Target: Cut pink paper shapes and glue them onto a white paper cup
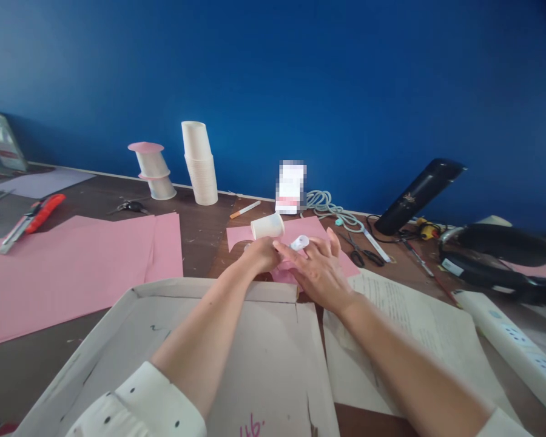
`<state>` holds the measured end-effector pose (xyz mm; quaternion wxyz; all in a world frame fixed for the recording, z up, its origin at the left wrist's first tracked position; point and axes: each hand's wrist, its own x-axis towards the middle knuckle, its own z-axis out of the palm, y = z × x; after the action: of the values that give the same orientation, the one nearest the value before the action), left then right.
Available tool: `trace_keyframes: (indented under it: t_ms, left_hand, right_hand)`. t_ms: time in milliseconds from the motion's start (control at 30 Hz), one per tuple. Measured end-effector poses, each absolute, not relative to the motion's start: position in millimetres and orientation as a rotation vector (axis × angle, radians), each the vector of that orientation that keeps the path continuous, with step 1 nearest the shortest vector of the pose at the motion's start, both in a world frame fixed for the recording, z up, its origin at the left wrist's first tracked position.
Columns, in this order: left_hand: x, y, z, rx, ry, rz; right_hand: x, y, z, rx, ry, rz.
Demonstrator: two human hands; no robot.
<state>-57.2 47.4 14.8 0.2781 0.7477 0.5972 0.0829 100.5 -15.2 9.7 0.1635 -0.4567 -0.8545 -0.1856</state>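
One large pink sheet (68,267) lies at the left, beyond it two capped cups (153,171) stacked and one tall stack of paper cups (200,162). The left hand (260,254) is curled on a small pink paper piece (295,233); one white paper cup (267,226) lies tipped on its side just beyond, whether gripped I cannot tell. The right hand (321,270), fingers spread, presses flat beside a small white tape dispenser (299,243). One pair of scissors (361,252) lies right.
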Motion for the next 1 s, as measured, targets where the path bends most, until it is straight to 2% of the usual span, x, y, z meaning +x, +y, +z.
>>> trace_keyframes:
  t_ms: [300,433,600,700,867,1000]
  left_hand:
    - [-60,45,14,2.044,1.555,0.217]
    - [-60,41,18,2.010,1.581,0.232]
    - [-61,41,15,2.005,1.563,0.287]
    - [-61,44,11,2.011,1.549,0.306]
    - [-62,43,11,1.989,1.501,0.321]
    - [-64,43,8,2.010,1.474,0.372]
  right_hand:
    - [103,-19,14,-1.287,-2.433,-0.424]
    - [114,-17,16,-1.350,-2.241,-0.218]
    - [123,-12,11,-1.210,-2.178,0.145]
    - [123,-9,3,-1.200,-2.171,0.248]
    - [123,-8,-5,-1.220,-2.200,0.243]
    - [121,-10,-6,-1.213,-2.300,0.119]
